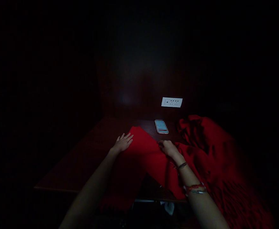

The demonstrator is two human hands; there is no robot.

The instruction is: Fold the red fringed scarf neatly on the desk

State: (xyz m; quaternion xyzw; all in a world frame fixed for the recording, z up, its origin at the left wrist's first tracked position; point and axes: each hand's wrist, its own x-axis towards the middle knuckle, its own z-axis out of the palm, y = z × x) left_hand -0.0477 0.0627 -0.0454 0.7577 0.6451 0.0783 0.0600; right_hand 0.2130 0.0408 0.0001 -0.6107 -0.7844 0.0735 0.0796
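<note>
A red fringed scarf [139, 152] lies across the dark table, folded to a narrow point at its far end. My left hand [123, 143] rests flat on its left edge with the fingers spread. On the other side, my right hand [169, 148] has its fingers curled at the scarf's right edge and seems to grip the cloth; the fingertips are partly hidden. From there, red cloth runs on to a crumpled heap [213, 140] at the right. Fringe hangs at the near end, below the table edge, in deep shadow.
Beyond my right hand lies a phone [162, 126] with a lit, pixelated screen. A white wall socket [172, 102] sits above it on the dark back panel. The wooden table top [82, 159] stretches left. A pale object [169, 208] shows below the front edge.
</note>
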